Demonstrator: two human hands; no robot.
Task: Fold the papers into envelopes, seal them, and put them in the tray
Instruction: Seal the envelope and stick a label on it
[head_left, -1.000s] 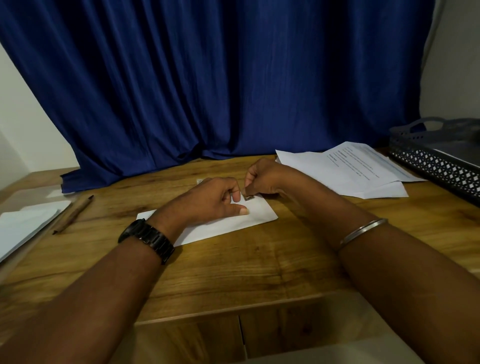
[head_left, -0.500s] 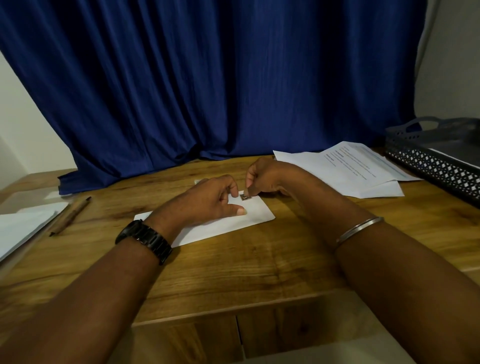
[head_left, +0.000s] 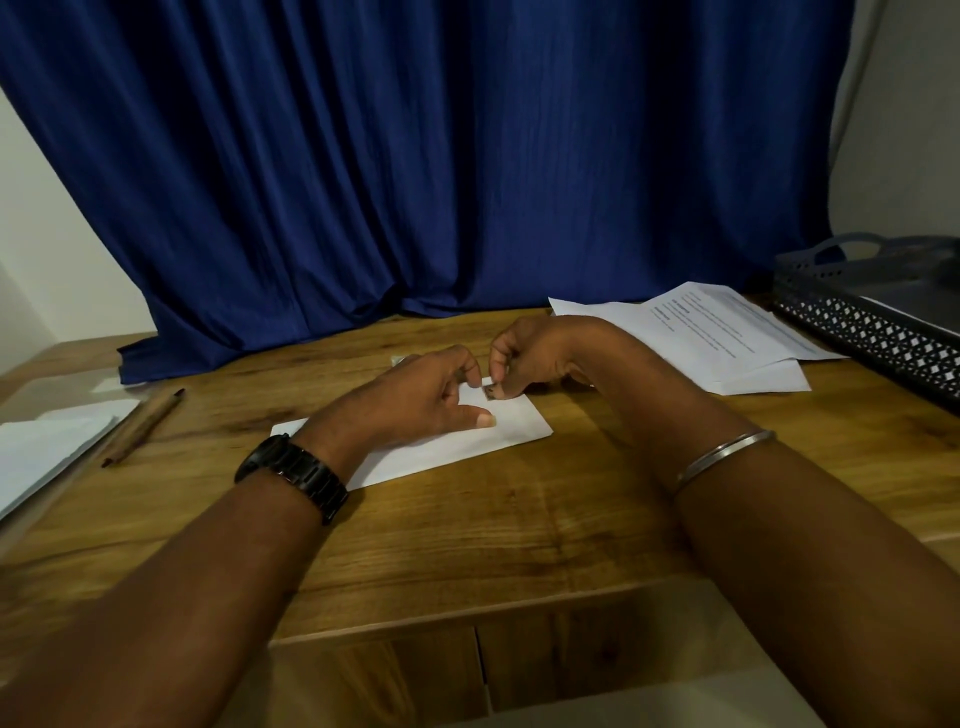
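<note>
A white envelope (head_left: 457, 447) lies flat on the wooden table (head_left: 519, 545) in front of me. My left hand (head_left: 415, 395) rests on it, thumb pressed to its surface, fingertips pinching one edge of a small dark sticker (head_left: 489, 391). My right hand (head_left: 535, 358) pinches the other edge of the sticker just above the envelope's far right corner. Printed paper sheets (head_left: 727, 332) lie at the right. The dark perforated tray (head_left: 872, 322) stands at the far right edge.
A brown pen (head_left: 143, 426) lies at the left beside a stack of white envelopes (head_left: 41, 452). A blue curtain (head_left: 441, 156) hangs behind the table. A black watch is on my left wrist, a metal bangle on my right.
My hands stay over the envelope; the fingertips have shifted slightly and the small sticker is lifted a little between them. The view has drifted slightly.
</note>
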